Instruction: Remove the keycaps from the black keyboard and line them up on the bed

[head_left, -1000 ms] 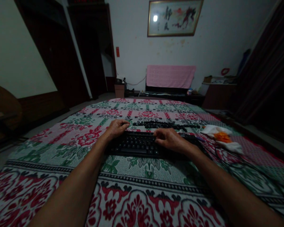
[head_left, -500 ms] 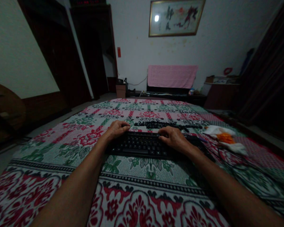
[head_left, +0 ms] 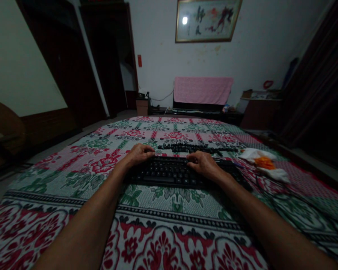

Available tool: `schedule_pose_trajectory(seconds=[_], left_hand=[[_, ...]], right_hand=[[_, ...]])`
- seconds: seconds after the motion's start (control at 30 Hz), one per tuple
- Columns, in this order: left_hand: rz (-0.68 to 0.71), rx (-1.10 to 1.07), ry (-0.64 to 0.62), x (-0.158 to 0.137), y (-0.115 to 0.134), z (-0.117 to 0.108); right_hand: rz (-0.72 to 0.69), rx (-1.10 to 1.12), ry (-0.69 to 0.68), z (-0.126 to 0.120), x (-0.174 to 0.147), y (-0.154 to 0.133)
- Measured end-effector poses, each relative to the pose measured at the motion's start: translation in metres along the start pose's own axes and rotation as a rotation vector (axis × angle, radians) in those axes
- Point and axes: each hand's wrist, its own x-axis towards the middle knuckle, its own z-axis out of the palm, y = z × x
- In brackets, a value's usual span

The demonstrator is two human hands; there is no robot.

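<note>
A black keyboard [head_left: 160, 173] lies flat on the patterned bedspread in front of me, its long side across my view. My left hand [head_left: 141, 153] is closed around its far left corner, with thumb and fingers pointing right along the back edge. Over the keyboard's right part, my right hand [head_left: 203, 163] is curled, thumb and index finger close together by the back row. Whatever may be between those fingertips is too small and dark to make out. Just behind the keyboard, many loose black keycaps [head_left: 183, 148] lie in a long heap.
Right of the keyboard lie a white cloth or bag [head_left: 276, 174] and an orange bundle [head_left: 264, 162]. Black cables [head_left: 281, 191] trail over the bedspread [head_left: 169, 210] at the right. Beyond the bed's far edge stands a low cabinet with a pink cloth [head_left: 202, 90] over a screen.
The view has shifted slightly, so everything appears a little further left. Both hands keep nearly the same places at the keyboard, and the keycap heap looks unchanged.
</note>
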Motion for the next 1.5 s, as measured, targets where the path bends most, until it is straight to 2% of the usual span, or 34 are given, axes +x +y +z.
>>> schedule_pose_trajectory(seconds=[0.2,0.37,0.5,0.7,0.93,1.07,1.17,1.3,1.5], left_hand=[[-0.002,0.011,0.0,-0.001,0.003,0.001],[-0.018,-0.021,-0.049,-0.002,0.005,0.002],[-0.04,0.01,-0.057,0.0,0.006,0.001],[0.084,0.035,-0.064,0.002,0.022,0.005],[0.171,0.028,-0.102,-0.006,0.048,0.01],[0.165,-0.093,-0.129,-0.007,0.052,0.011],[0.167,-0.127,-0.116,-0.006,0.051,0.011],[0.153,-0.099,-0.118,-0.005,0.049,0.011],[0.086,-0.04,-0.026,-0.003,0.041,0.011]], right_hand=[[-0.005,0.024,-0.018,0.0,0.0,0.002],[-0.019,0.03,-0.026,-0.002,0.0,0.001],[-0.002,0.064,0.002,-0.002,0.0,0.0],[-0.01,0.146,0.09,0.0,0.004,-0.002],[-0.129,0.299,0.186,-0.007,0.027,-0.036],[-0.202,0.384,0.206,-0.002,0.038,-0.058],[-0.227,0.387,0.216,0.003,0.039,-0.064],[-0.228,0.379,0.128,0.002,0.034,-0.057],[-0.207,0.307,-0.118,-0.006,0.024,-0.046]])
